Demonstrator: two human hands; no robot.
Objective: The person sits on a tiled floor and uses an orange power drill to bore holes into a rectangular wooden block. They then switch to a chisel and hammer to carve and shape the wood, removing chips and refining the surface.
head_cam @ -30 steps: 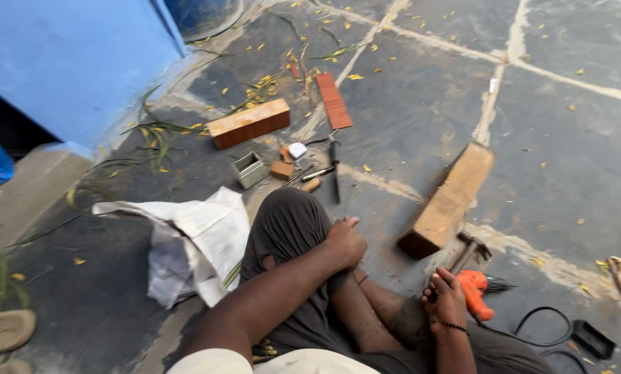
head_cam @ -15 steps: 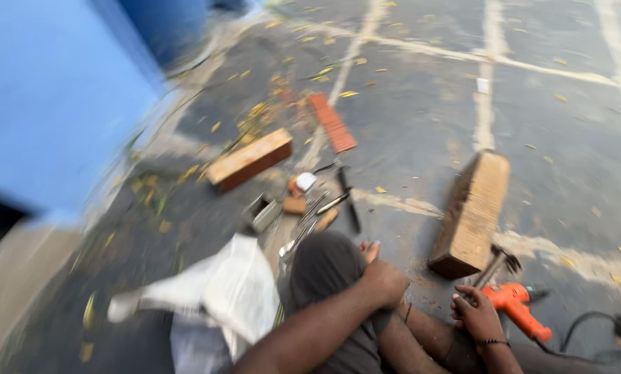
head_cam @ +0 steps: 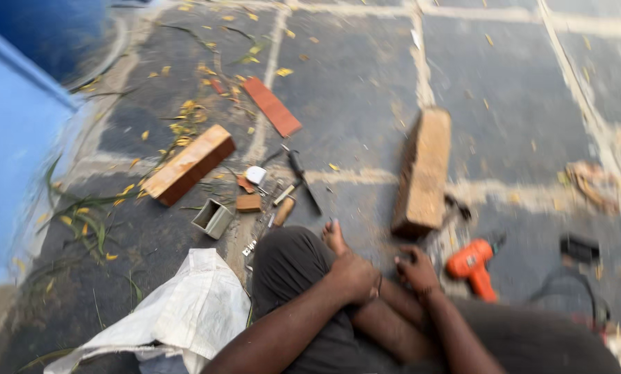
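I sit on the paved ground with my legs folded. My left hand point(head_cam: 353, 274) rests on my knee in dark trousers and holds nothing. Close beside it, my right hand point(head_cam: 417, 270) is down by the near end of a long wooden block point(head_cam: 423, 168), fingers curled; blur hides whether it grips anything. A dark hammer head point(head_cam: 458, 206) shows just right of the block. An orange power drill point(head_cam: 470, 266) lies on the ground right of my right hand.
Ahead of my knee lie small tools point(head_cam: 301, 179), a little metal box point(head_cam: 212, 218), a shorter wooden block point(head_cam: 189, 165) and a flat reddish strip point(head_cam: 272, 107). A white sack point(head_cam: 186, 312) lies at left, a blue wall point(head_cam: 13, 159) beyond it. A black cable point(head_cam: 577, 291) lies at right.
The view has swung and come closer. My left hand stays on my knee and my right hand stays low by the block's near end.
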